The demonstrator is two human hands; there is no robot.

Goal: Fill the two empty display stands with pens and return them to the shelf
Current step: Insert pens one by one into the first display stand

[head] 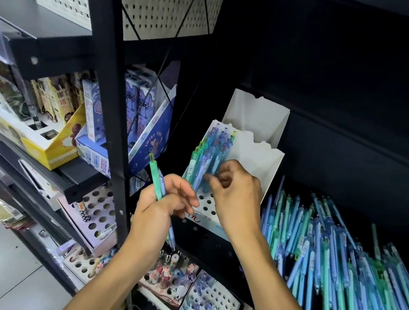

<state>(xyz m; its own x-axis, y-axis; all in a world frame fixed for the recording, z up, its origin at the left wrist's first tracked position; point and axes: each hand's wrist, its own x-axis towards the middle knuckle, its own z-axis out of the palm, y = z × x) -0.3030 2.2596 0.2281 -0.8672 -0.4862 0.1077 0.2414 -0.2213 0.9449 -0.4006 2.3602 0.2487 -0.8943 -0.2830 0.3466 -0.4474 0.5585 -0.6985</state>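
A white display stand with a holed base sits on the dark shelf, its back rows holding several blue and green pens. A second white stand rises right behind it. My right hand is at the front stand, fingers curled and pinching a blue pen among the standing ones. My left hand grips a few pens, green and blue, held upright just left of the stand. A large loose pile of blue and green pens lies on the shelf to the right.
A black shelf post stands left of the stand. Left shelves carry boxed stationery and a yellow display box. Holed pen stands with a few items sit on the shelf below. White perforated baskets sit above.
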